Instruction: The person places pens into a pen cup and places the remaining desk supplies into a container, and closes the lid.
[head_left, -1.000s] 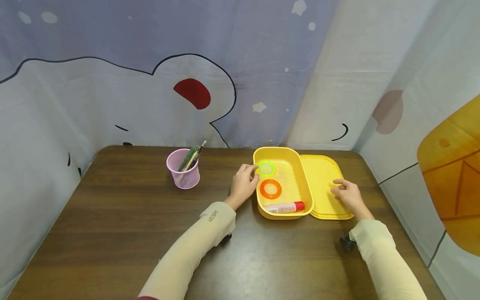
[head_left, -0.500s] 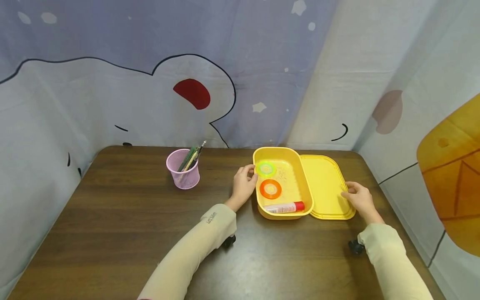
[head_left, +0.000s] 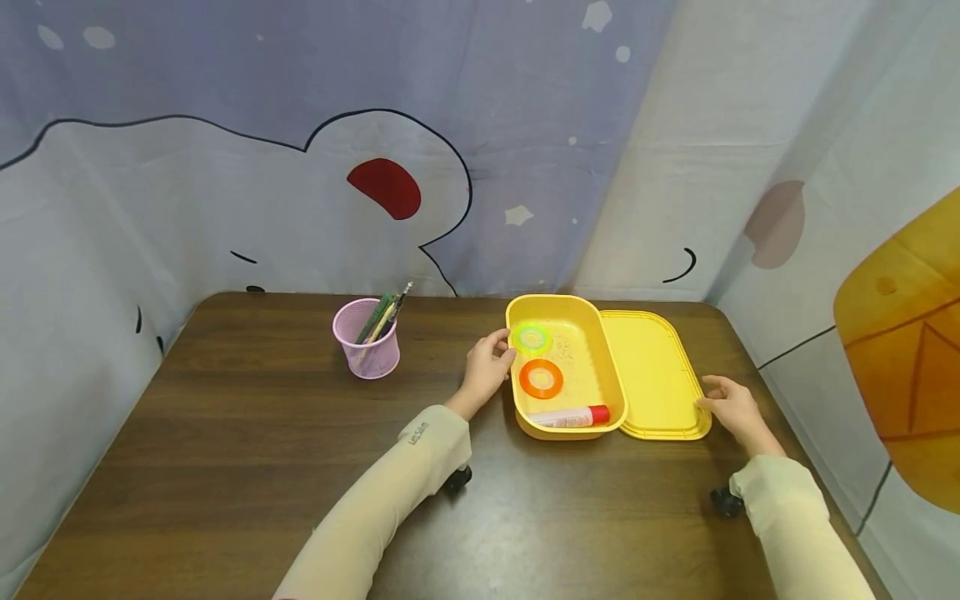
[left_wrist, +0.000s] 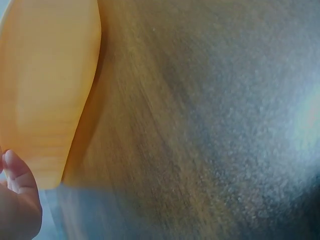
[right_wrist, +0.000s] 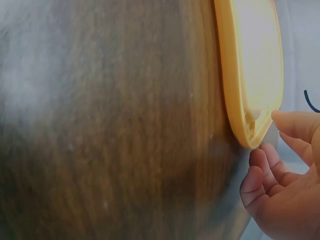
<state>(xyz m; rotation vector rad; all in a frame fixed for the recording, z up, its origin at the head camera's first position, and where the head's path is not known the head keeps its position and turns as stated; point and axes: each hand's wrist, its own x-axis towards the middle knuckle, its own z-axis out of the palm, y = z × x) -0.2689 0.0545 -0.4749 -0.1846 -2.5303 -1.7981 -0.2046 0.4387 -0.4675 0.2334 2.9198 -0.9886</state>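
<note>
In the head view a yellow plastic box (head_left: 596, 367) stands uncovered at the back of the table. Inside are a lime-green ring (head_left: 532, 338), an orange ring (head_left: 542, 378) and a white tube with a red cap (head_left: 570, 417). My left hand (head_left: 484, 367) is at the box's left side, fingertips at its rim; the left wrist view has the thumb beside the outer wall. The flat yellow lid (head_left: 656, 375) lies to the right of the box. My right hand (head_left: 737, 410) has its fingertips at the lid's right edge, spread above and below it in the right wrist view.
A pink mesh cup (head_left: 367, 342) with pencils and pens (head_left: 386, 318) stands at the back left of the brown wooden table (head_left: 247, 467). A printed curtain (head_left: 300, 208) hangs behind the table and along its sides.
My right hand has moved right, from over the lid to its right edge. The lid's right edge has shifted slightly right. My left hand has stayed almost still at the box rim.
</note>
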